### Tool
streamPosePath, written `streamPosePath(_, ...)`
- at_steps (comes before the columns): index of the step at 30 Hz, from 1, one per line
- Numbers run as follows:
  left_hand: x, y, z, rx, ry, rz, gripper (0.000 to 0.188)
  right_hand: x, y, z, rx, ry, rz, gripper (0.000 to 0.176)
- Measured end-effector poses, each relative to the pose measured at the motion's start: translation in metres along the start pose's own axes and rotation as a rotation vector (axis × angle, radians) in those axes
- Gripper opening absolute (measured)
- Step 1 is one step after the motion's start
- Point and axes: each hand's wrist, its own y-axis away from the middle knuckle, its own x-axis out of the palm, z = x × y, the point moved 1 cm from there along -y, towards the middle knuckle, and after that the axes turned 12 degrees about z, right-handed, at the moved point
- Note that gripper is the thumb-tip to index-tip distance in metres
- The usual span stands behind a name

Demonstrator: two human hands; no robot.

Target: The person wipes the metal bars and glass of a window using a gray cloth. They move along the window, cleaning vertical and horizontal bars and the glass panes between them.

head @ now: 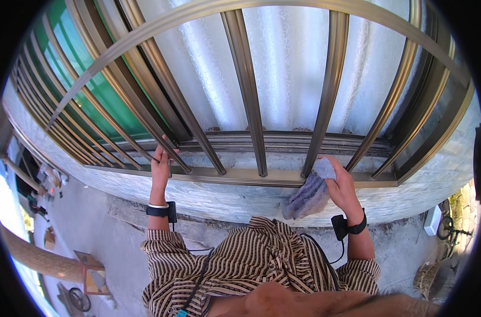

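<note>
Before me is a window behind bronze-coloured metal bars point(246, 95), which stand on a horizontal metal bottom rail point(240, 179). My right hand point(340, 186) grips a damp-looking grey-purple cloth point(305, 198) beside one bar at the rail; part of the cloth hangs down in front of the tiled wall. Toward the left end of the rail, my left hand point(161, 161) reaches between two bars, its fingers partly hidden; whether it grips anything is unclear. Behind the bars lie the dark window track point(288, 142) and a white patterned curtain point(280, 71).
A pale tiled wall point(240, 202) runs below the rail. Green material point(117, 115) shows behind the left bars. On the concrete floor point(117, 245) stand a round pillar point(46, 255) at left, a woven basket point(428, 277) and a bicycle point(446, 229) at right. Cables hang from my wrist devices.
</note>
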Motion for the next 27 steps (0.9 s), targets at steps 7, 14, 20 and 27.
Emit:
streamPosePath(7, 0.047, 0.107, -0.036, -0.090, 0.062, -0.131, 0.040, -0.024, 0.021, 0.016, 0.137, 0.167, 0.306, 0.034)
streamPosePath(14, 0.151, 0.145, -0.074, -0.349, 0.291, 0.508, 0.032, 0.048, -0.007, 0.017, 0.149, -0.667, 0.465, 0.039)
streamPosePath(20, 0.189, 0.142, -0.085, -0.452, 0.239, 0.660, 0.054, 0.085, -0.030, 0.045, 0.128, -0.936, 0.540, 0.037)
streamPosePath(27, 0.184, 0.140, -0.085, -0.468, 0.438, 0.502, 0.033, 0.088, -0.033, 0.053, 0.001, -0.769, 0.584, 0.048)
